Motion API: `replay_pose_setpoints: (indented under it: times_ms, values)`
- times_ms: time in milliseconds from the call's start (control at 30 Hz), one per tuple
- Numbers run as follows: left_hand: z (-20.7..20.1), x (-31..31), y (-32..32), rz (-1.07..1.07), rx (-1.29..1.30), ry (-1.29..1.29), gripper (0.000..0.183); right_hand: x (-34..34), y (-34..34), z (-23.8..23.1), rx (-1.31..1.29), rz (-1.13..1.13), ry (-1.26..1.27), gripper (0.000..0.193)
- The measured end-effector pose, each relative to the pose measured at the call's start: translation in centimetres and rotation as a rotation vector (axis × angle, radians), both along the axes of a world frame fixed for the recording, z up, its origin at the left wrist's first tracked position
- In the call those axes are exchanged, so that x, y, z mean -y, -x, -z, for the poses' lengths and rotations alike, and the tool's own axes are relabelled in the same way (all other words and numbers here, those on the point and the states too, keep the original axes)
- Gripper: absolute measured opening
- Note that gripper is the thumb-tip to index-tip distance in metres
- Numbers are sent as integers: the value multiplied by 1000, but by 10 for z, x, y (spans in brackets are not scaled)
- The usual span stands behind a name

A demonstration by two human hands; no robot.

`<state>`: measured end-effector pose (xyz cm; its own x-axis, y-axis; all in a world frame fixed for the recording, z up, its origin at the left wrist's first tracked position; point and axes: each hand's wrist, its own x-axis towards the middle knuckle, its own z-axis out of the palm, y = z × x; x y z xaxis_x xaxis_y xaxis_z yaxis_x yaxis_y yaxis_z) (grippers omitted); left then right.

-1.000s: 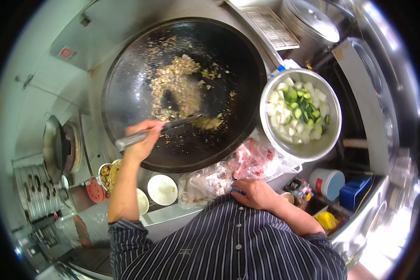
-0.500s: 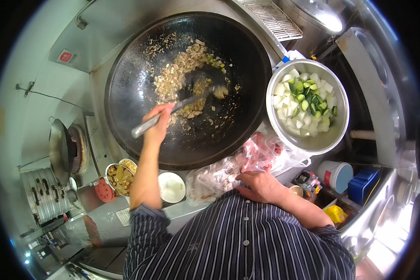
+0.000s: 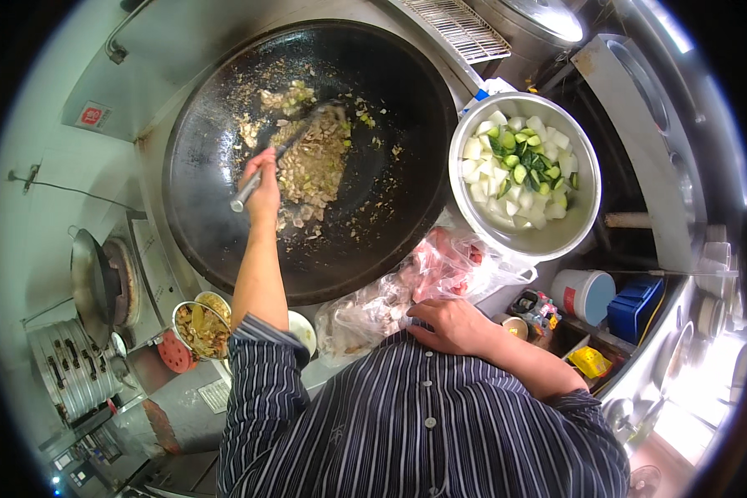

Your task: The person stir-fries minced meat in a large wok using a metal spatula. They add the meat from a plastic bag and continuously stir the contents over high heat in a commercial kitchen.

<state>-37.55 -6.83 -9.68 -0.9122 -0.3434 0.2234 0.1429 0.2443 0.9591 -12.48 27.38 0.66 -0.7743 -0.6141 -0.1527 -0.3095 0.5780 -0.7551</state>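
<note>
My left hand is closed around the grey handle of a long wok spatula. Its blurred head lies among the food inside a large black wok. Browned chopped meat with small pale-green pieces sits in a heap there, and bits are scattered over the wok's wall. Close to my striped shirt, my right hand rests at the edge of a clear plastic bag, fingers loosely bent and apart. Pink raw meat shows through the plastic.
Right of the wok stands a steel bowl of white chunks and green cucumber-like pieces. A container of brown dried spices and a white bowl sit near my left forearm. A white tub and blue box are at right.
My left hand has moved up and slightly left with the spatula, whose head has swept toward the far side of the wok. The meat is gathered differently. My right hand keeps its place by the bag.
</note>
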Motion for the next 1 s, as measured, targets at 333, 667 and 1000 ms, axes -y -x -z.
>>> replay_pose_setpoints:
  times_ms: [333,667,1000]
  values:
    - [-110,55,-87,214,189,516,22,2,0,9,1,20,71,27]
    - [-13,-17,-33,96,20,25,15,0,4,-3,-9,-21,27,27]
    - [-78,11,-56,74,88,353,17,-4,10,9,-19,2,112,26]
